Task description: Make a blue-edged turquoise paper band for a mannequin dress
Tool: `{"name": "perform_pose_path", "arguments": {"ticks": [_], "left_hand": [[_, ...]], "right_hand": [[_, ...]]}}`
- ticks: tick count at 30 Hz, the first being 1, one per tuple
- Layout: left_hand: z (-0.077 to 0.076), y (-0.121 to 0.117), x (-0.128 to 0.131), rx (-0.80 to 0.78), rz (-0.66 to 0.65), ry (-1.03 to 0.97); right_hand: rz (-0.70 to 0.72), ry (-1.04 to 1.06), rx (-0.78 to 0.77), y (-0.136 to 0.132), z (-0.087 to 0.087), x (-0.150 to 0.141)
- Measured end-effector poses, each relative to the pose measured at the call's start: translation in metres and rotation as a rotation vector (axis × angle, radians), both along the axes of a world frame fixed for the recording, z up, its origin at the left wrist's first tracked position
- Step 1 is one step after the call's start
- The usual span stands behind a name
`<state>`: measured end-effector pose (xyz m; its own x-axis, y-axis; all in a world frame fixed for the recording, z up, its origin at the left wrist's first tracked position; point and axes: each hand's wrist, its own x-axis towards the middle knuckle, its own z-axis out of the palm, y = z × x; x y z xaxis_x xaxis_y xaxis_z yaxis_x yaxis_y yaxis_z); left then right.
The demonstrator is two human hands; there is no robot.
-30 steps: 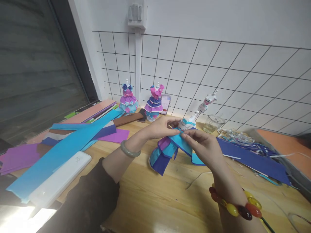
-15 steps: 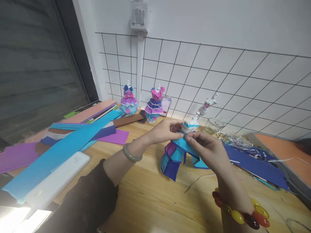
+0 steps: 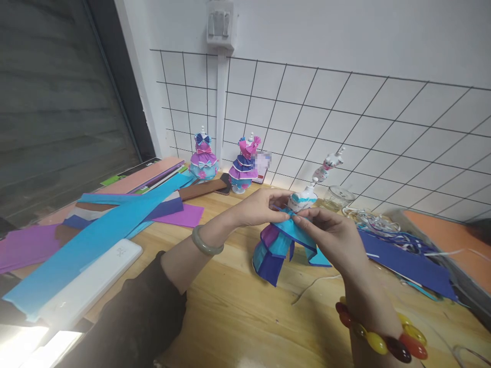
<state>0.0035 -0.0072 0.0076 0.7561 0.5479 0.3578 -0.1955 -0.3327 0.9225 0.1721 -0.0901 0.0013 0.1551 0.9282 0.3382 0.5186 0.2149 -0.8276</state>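
Note:
A small white dress form [image 3: 303, 198] with a turquoise band leans between my hands over the wooden table. Round its waist lies a turquoise crepe paper strip with a dark blue edge [image 3: 295, 229]. Below it hangs a tiered skirt [image 3: 271, 253] in purple, turquoise and dark blue. My left hand [image 3: 264, 207] pinches the strip's top edge at the waist, thumb in front. Close beside it, my right hand [image 3: 330, 232] pinches the same strip between thumb and fingers. The strip's loose end [image 3: 320, 258] hangs below my right hand. The fingers behind the form are partly hidden.
Two dressed forms [image 3: 204, 158] [image 3: 243, 166] stand by the wire grid [image 3: 286, 102]. Another white form [image 3: 329, 164] and a glass jar [image 3: 339, 197] are behind my right hand. Paper strips [image 3: 103, 225] and a white power bank [image 3: 92, 278] lie left; cords [image 3: 378, 225] and blue paper [image 3: 406, 263] right.
The dress form has tipped slightly to the right and its neck has shifted right. Both hands keep their pinch on the strip, nearly in place.

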Motion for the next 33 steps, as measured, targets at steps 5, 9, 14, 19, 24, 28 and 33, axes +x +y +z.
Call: {"name": "perform_pose_path", "arguments": {"ticks": [5,9,14,19,24,28,33], "left_hand": [[-0.0046,0.0031,0.0016,0.005,0.006,-0.005],[-0.005,0.0044,0.0015,0.022,0.008,0.004],[-0.0036,0.0048,0.001,0.028,-0.027,0.004],[-0.0059,0.0049,0.0031,0.032,-0.017,-0.014],[-0.0083,0.0041,0.0046,0.044,0.004,-0.028],[-0.0101,0.0049,0.004,0.113,0.086,-0.019],[-0.0083,0.0046,0.0008,0.263,0.151,0.054]], "right_hand": [[-0.004,0.049,-0.016,0.0018,-0.0017,0.0001],[-0.02,0.099,-0.043,0.0036,-0.0034,0.0002],[-0.034,0.106,-0.022,0.0038,-0.0026,-0.002],[-0.026,0.145,-0.015,0.0055,-0.0024,-0.0043],[-0.044,0.19,-0.039,0.0065,-0.0016,-0.006],[0.034,0.21,-0.06,0.0049,0.0,-0.0036],[0.075,0.174,-0.084,0.0012,0.0043,-0.0008]]}}
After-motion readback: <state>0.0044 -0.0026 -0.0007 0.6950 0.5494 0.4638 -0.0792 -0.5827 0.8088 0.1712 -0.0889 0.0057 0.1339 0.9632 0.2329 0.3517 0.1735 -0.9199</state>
